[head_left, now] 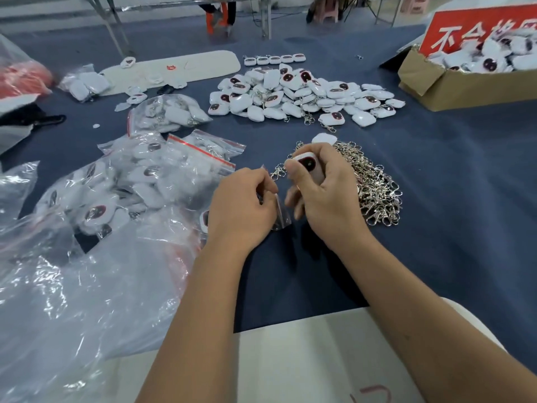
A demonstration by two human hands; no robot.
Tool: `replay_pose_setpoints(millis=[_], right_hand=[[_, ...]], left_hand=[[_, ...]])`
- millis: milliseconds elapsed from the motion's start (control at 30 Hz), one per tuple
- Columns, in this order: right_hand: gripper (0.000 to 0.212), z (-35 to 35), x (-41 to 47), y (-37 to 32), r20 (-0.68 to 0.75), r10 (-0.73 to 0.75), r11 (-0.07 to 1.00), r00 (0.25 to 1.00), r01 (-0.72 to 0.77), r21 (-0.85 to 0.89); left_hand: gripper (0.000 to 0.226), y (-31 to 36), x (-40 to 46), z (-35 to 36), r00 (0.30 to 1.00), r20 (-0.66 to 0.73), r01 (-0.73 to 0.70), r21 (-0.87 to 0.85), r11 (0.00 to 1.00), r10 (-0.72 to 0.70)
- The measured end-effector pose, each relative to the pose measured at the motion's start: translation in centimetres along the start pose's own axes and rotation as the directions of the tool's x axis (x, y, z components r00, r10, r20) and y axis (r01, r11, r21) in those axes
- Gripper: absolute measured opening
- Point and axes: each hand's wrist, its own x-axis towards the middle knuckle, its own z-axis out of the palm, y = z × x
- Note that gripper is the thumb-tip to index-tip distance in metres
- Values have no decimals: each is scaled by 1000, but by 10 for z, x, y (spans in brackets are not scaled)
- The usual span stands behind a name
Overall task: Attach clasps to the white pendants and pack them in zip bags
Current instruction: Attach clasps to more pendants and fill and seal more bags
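I have one white pendant (308, 167) gripped in my right hand (322, 196), fingers curled round it with the dark oval face toward me. A metal clasp (277, 170) hangs off its left end, so I judge this one ready for packing. My left hand (242, 203), just left of the pendant, pinches a small clear zip bag (279, 212) that hangs between the two hands; I cannot tell whether its mouth is open.

Directly behind and right of the pendant lies the heap of loose clasps (369, 184), touching my right hand's far side. Beyond the pendant is the pile of pendants (299, 96), many already with clasps on. Left of it sit the filled zip bags (162, 175) with red strips, and far right beyond it a cardboard box (453, 85) of more pendants.

The risk from here: the dangling clasp could catch the bag's lip or snag a chain from the heap, dragging extras along. The thin film may also slip from my pinch.
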Motion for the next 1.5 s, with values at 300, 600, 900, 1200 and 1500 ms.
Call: replay_pose_setpoints(millis=[300, 600, 900, 1200, 1500], right_hand=[[24, -3, 10, 9, 195, 163, 914, 967, -223, 340], [18, -3, 12, 10, 151, 176, 911, 973, -219, 350], [16, -5, 13, 8, 188, 184, 906, 965, -241, 348], [35, -3, 13, 7, 220, 185, 884, 958, -260, 388], [32, -5, 13, 9, 265, 165, 880, 950, -263, 396]], left_hand=[[17, -2, 3, 1, 1000, -17, 11, -34, 999, -11], [17, -2, 4, 3, 999, -33, 3, -46, 999, -4], [15, 1, 4, -1, 996, -90, -10, -141, 990, -2], [18, 4, 5, -4, 987, -162, -9, -195, 981, -24], [18, 2, 7, -6, 987, -155, 14, -221, 975, -50]])
